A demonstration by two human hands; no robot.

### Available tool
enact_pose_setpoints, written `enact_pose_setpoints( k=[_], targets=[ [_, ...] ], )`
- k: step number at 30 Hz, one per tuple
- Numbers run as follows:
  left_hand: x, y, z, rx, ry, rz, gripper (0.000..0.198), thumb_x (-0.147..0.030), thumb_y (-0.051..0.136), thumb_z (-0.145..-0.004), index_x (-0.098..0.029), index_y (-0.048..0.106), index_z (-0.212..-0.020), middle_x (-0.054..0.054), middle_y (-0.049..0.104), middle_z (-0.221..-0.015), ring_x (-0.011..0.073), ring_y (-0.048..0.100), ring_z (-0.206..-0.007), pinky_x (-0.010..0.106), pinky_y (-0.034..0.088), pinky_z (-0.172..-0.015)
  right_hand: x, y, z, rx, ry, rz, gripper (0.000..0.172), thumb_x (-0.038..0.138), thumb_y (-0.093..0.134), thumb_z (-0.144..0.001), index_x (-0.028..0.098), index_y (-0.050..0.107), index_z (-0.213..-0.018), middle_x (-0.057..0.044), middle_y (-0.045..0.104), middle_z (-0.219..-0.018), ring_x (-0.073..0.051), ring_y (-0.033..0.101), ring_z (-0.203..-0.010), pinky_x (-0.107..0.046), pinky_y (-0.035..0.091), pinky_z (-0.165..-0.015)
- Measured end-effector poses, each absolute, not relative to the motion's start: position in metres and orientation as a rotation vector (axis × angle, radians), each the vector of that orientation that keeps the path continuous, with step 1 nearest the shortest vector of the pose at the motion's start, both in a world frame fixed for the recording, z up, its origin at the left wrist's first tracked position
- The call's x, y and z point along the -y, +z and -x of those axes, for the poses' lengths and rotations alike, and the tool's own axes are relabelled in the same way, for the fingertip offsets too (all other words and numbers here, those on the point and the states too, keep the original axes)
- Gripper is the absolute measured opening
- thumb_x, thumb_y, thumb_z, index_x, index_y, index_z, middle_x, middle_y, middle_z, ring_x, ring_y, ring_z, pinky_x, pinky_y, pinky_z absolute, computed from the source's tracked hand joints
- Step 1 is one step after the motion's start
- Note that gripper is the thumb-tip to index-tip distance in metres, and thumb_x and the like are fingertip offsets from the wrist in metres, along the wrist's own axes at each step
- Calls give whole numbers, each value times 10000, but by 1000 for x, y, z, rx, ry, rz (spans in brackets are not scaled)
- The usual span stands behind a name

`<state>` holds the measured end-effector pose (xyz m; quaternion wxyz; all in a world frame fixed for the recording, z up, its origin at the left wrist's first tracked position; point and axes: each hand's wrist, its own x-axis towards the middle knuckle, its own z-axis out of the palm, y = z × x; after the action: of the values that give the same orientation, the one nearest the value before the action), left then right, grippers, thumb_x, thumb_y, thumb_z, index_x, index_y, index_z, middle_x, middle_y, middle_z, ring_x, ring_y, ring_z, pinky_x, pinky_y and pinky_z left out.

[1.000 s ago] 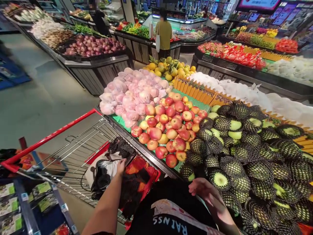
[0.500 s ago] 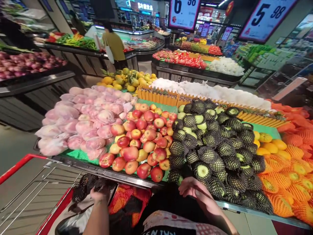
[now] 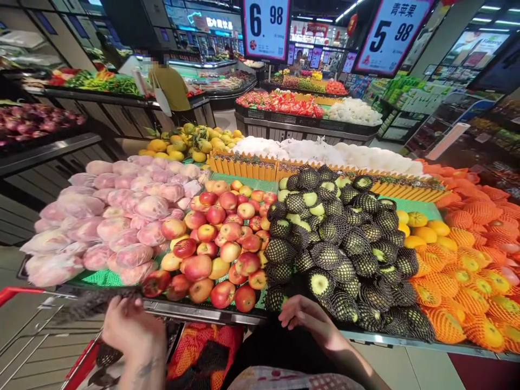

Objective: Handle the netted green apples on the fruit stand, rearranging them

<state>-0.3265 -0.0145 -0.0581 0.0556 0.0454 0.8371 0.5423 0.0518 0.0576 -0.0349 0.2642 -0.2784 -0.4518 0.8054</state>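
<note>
My left hand (image 3: 132,322) is raised at the near edge of the display, its fingers curled. It grips a dark, motion-blurred bunch of black foam netting (image 3: 95,302), which stretches leftward over the cart's rim. Whether any fruit sits inside the netting, I cannot tell. My right hand (image 3: 304,319) hovers in front of the green apples in black foam nets (image 3: 325,254), fingers loosely bent and apart, holding nothing. Between the hands lie loose red apples (image 3: 215,254) on green matting.
A shopping cart (image 3: 32,330) stands at lower left. Below the display edge is a heap of orange and black netting (image 3: 199,352). Bagged pink fruit (image 3: 109,216) fills the left side, orange-netted fruit (image 3: 459,292) the right. A person (image 3: 170,89) stands at another stand behind.
My left hand has risen from low beside the cart to the display's edge, lifting the black netting. My right hand has shifted slightly left in view. The view has turned a little right.
</note>
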Motion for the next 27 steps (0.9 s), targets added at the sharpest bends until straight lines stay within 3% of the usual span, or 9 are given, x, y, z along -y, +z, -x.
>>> enact_pose_setpoints(
  k=[3,6,9,13,17,20,23,27],
  targets=[
    [-12,-32,237,-2390,1991,-463,706,-460,421,-823,-267,396,-1502,39,427,-1589,299,431,-1454,483,430,-1183,-59,-36,-56,1218,2142,828,408,536,713,-876,171,724,-1060,-91,756,-960,-193,677,-848,-319,463,-764],
    [-22,-29,159,-1920,1806,-1086,340,-424,605,-856,-329,723,-1160,53,699,-1259,306,655,-1195,490,565,-1017,-60,-37,-66,1124,2132,858,472,592,657,-898,154,721,-1062,-109,758,-994,-198,689,-858,-322,475,-773],
    [-27,-36,110,-1380,1514,-1468,80,-330,757,-805,-333,805,-869,61,769,-912,263,736,-868,419,629,-776,-59,-43,-80,881,2192,866,642,767,575,-852,146,715,-930,-102,753,-855,-204,699,-756,-317,487,-704],
    [-39,-34,74,-1044,1296,-1586,92,-202,738,-821,-285,777,-810,49,765,-833,191,728,-743,310,589,-673,-54,-52,-106,641,2252,873,666,832,639,-730,178,700,-837,-58,683,-651,-205,637,-585,-322,475,-588],
    [-52,-29,52,-985,1225,-1600,137,-108,678,-771,-222,653,-699,37,716,-813,173,680,-740,282,524,-677,-51,-49,-138,582,2078,927,412,581,819,-744,199,697,-841,-14,650,-665,-151,574,-562,-285,447,-577],
    [-60,-33,40,-1068,1219,-1591,189,-166,721,-745,-215,565,-651,33,648,-767,185,611,-715,294,468,-640,-53,-47,-162,561,1972,948,324,445,867,-754,193,669,-803,13,626,-689,-109,567,-586,-240,421,-592],
    [-65,-38,27,-1085,1138,-1602,135,-253,744,-773,-223,631,-707,48,634,-787,210,599,-750,317,466,-658,-58,-51,-182,659,1911,931,337,460,881,-734,191,700,-830,-2,651,-776,-110,585,-676,-225,430,-630],
    [-73,-32,4,-985,1061,-1609,123,-327,747,-798,-215,710,-763,68,656,-821,221,624,-788,332,492,-700,-63,-60,-201,790,1882,896,530,536,882,-698,245,711,-1106,-51,692,-1046,-190,625,-919,-277,473,-743]
  ],
)
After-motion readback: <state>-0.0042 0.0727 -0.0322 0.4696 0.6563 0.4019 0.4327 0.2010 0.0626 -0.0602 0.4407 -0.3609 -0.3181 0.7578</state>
